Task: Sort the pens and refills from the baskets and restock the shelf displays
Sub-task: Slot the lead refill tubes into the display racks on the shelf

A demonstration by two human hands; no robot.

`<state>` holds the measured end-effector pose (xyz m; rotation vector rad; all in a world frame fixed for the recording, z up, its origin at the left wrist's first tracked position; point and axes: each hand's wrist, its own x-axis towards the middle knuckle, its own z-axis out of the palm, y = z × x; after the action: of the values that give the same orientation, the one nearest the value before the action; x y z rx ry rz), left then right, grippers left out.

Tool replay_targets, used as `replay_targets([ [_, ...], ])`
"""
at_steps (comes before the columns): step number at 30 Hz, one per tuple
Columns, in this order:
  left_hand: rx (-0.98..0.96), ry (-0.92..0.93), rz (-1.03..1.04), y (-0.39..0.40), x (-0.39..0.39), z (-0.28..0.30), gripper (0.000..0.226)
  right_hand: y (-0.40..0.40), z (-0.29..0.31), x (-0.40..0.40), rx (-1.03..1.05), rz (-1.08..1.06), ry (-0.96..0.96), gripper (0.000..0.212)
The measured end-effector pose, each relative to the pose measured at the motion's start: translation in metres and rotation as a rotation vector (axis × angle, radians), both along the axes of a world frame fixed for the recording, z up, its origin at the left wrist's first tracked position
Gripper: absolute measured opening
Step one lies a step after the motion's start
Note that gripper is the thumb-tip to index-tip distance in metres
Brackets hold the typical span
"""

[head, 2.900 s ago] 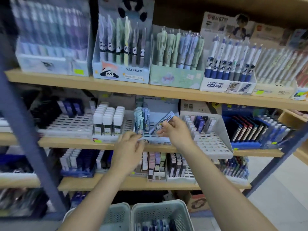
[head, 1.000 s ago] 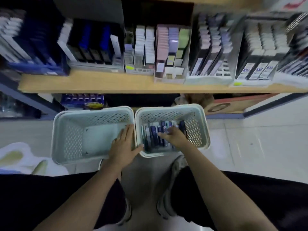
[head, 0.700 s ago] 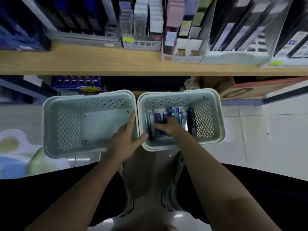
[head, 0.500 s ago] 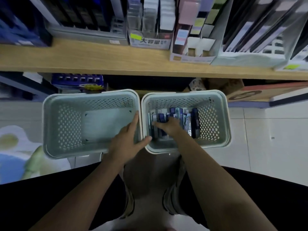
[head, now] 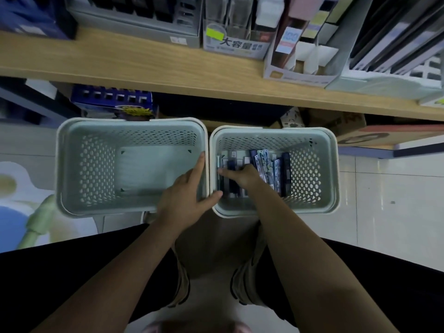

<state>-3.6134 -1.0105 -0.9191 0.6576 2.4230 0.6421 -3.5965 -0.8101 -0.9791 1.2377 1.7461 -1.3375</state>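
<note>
- Left hand: fingers straight, spread across touching rims of both baskets.
- Right hand: fingers curled among pen packs inside right basket; grip unclear.
- Left basket: alongside, on floor.

The scene is seen through a single wide-angle view, worn on the head and aimed steeply down. Two baskets on the floor are framed close at centre, the wooden shelf is kept along the far edge, and straight lines are bowed.
</note>
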Motion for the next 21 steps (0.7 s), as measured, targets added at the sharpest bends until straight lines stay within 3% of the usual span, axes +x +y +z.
replay_targets([
  [6,-0.008,-0.004,0.022,0.0,0.001,-0.003,0.099,-0.008,0.001,0.0,0.095,0.045,-0.015,0.11],
  [21,0.001,0.005,0.032,0.0,0.001,-0.003,0.099,-0.008,-0.006,-0.001,0.058,-0.069,-0.036,0.09],
])
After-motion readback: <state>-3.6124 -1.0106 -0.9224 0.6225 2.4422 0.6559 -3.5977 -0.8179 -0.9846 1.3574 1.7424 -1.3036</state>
